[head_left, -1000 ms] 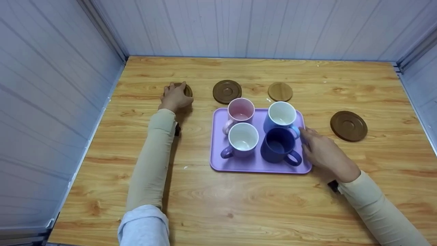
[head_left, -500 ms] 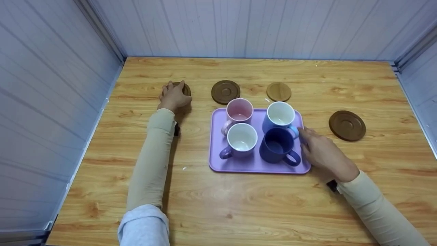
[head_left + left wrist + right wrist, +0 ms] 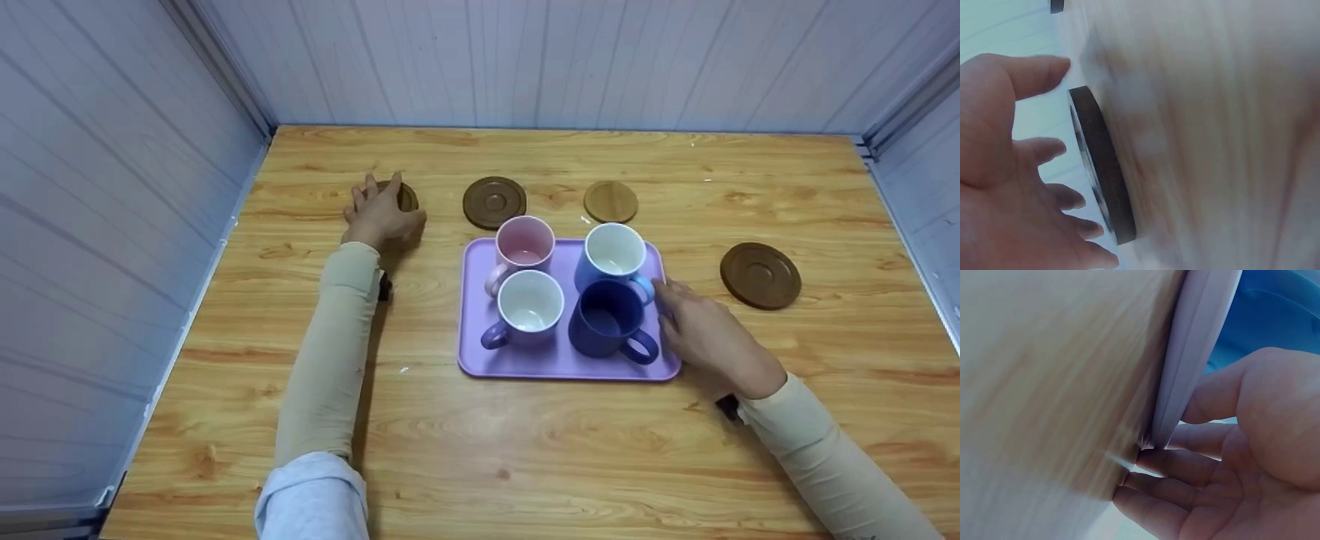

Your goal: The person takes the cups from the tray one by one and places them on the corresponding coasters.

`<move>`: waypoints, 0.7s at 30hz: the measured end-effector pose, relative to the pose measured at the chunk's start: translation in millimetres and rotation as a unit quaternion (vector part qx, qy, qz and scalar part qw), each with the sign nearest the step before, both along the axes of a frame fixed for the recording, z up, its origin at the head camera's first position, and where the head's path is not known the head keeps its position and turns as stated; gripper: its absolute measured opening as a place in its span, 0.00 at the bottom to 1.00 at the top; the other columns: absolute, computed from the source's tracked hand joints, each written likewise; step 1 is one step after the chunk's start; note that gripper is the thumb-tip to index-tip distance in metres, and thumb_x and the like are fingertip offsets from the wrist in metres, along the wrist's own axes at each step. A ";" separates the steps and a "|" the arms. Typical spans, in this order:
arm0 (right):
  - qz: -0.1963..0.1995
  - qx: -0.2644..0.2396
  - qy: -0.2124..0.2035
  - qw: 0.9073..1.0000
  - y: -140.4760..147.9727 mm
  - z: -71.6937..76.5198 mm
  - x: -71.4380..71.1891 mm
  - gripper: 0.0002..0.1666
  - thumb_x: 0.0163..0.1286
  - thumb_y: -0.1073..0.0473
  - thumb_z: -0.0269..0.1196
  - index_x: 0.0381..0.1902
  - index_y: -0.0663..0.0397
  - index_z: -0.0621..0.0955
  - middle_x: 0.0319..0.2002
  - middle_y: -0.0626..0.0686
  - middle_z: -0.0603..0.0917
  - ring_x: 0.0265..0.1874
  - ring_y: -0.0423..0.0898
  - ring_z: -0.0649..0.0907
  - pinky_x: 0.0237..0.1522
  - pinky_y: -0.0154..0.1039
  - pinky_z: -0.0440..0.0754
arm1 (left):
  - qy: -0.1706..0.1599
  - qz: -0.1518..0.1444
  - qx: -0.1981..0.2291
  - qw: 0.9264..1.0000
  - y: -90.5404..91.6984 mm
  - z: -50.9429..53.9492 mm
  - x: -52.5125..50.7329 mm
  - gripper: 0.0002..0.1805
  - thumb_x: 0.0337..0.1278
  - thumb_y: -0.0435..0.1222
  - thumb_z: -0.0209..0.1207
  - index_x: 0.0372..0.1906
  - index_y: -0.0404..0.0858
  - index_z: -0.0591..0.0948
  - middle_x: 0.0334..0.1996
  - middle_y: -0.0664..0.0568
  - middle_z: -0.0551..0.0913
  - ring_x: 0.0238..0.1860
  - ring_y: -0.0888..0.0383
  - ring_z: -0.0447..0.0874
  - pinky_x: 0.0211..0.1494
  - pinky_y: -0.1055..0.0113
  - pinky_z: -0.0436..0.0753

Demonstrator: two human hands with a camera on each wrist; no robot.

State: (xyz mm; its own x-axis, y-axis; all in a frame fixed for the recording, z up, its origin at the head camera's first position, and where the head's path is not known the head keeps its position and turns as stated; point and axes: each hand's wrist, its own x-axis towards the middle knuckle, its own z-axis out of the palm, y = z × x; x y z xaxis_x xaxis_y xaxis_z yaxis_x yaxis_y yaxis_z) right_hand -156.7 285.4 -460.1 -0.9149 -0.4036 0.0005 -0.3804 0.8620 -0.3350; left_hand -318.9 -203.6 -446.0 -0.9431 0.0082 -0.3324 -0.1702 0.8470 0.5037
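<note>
Tray (image 3: 559,367): four mugs (image 3: 596,335) | left hand (image 3: 381,217): spread over coaster (image 3: 405,197) | right hand (image 3: 709,341): spread, at tray edge

Leftmost brown coaster (image 3: 406,197), flat, apart from the loaded purple tray (image 3: 559,366)

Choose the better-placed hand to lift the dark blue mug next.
Probably the right hand: it is at the right end of the purple tray, close to the dark blue mug, whose handle points toward that side. The left hand is much farther off, at the leftmost brown coaster.
</note>
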 end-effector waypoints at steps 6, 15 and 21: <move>0.001 0.000 -0.002 1.000 -0.1 1.5 -0.2 0.32 0.74 0.64 0.56 0.74 0.71 0.69 0.68 0.75 0.72 0.66 0.75 0.73 0.66 0.69 0.71 | 0.061 0.016 -0.008 0.998 0.0 10.5 6.1 0.47 0.71 0.55 0.52 0.85 0.52 0.43 0.83 0.35 0.28 0.81 0.32 0.21 0.78 0.30 0.31; -0.007 0.002 -0.018 1.000 0.1 0.8 -0.6 0.33 0.75 0.63 0.55 0.75 0.70 0.67 0.71 0.74 0.70 0.69 0.73 0.71 0.68 0.67 0.69 | 0.198 0.062 0.029 0.978 17.1 30.8 36.3 0.39 0.72 0.45 0.50 0.84 0.46 0.56 0.83 0.35 0.44 0.82 0.34 0.42 0.81 0.37 0.42; -0.003 0.003 -0.016 1.000 0.5 1.4 0.7 0.33 0.74 0.63 0.55 0.74 0.71 0.67 0.70 0.75 0.70 0.68 0.74 0.71 0.67 0.68 0.70 | 0.240 0.059 0.031 0.968 34.8 38.7 69.5 0.36 0.73 0.43 0.54 0.82 0.45 0.60 0.81 0.37 0.52 0.79 0.36 0.53 0.78 0.40 0.59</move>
State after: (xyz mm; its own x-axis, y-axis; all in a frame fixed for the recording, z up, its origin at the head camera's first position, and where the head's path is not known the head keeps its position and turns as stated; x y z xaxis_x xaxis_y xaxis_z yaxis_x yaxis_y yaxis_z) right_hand -156.0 285.9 -458.7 -0.9169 -0.3980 -0.0316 -0.3643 0.8664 -0.3415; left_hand -249.4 -168.8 -407.3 -0.9843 -0.1038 0.1430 0.0026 0.8008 0.5989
